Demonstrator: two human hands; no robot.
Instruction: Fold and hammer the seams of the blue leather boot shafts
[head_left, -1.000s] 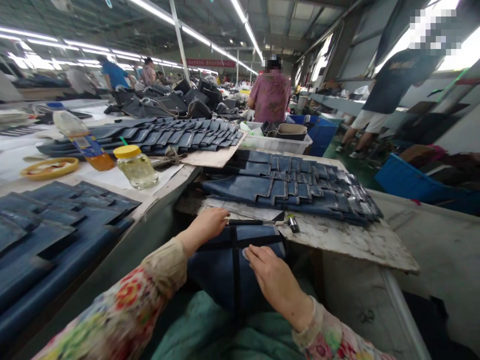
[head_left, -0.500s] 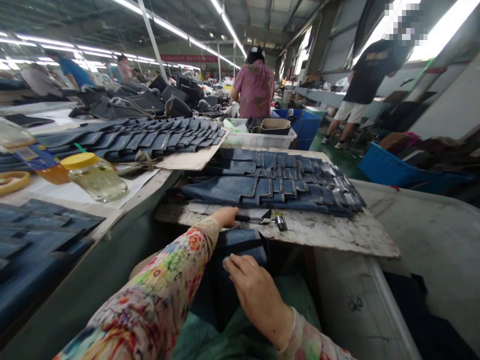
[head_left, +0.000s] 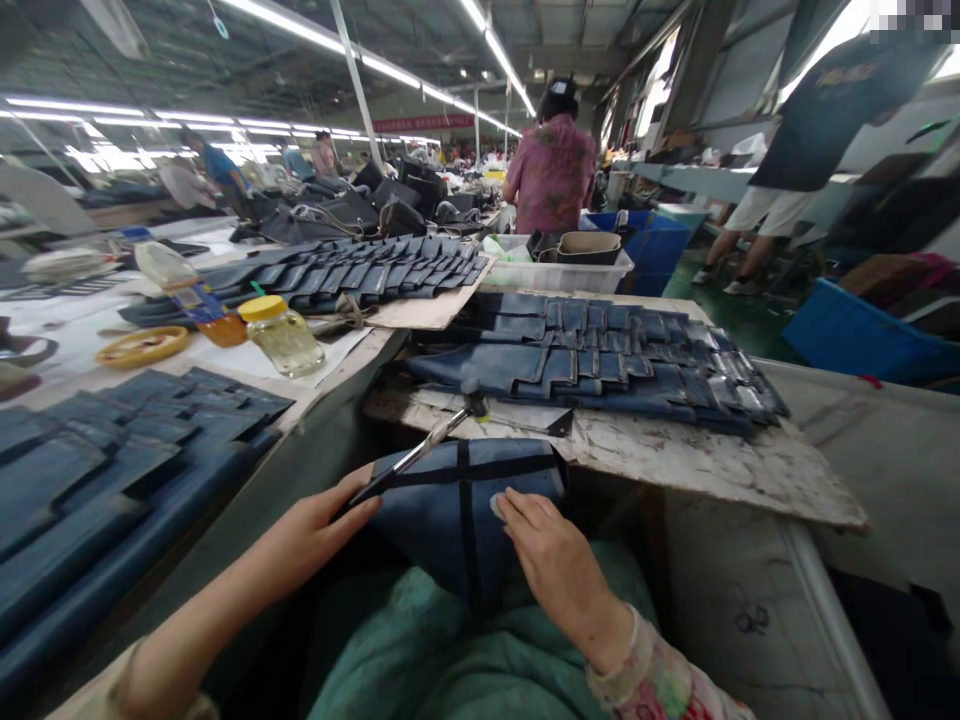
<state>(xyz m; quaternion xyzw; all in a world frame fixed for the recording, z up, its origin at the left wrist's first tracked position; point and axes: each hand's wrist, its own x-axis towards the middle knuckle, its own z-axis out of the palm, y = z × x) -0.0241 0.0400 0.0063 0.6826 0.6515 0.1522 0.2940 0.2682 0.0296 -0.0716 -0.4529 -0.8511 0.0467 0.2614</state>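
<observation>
My left hand (head_left: 330, 525) is closed round the dark end of a hammer (head_left: 420, 447). Its shiny shaft slants up to the right, over a dark blue leather-like piece (head_left: 427, 510), and its small head is in front of the work board. Black bands cross on the blue piece, which rests over my lap with its far edge curving near the board. On the piece's right part lies my right hand (head_left: 559, 560), fingers drawn together. A small pale thing shows at its fingertips, too small to name.
Overlapping blue pieces (head_left: 600, 345) cover much of the worn board (head_left: 675, 455). More blue pieces (head_left: 90, 470) are stacked at left, near a yellow-lidded jar (head_left: 285, 335), a bottle (head_left: 199, 300) and a tape roll (head_left: 142, 346). A person (head_left: 555, 165) sits ahead; another person (head_left: 810, 140) stands at right.
The hammer lay on the board with my left hand reaching to its handle; now it is lifted and drawn back to the left over the blue piece. My view has turned left.
</observation>
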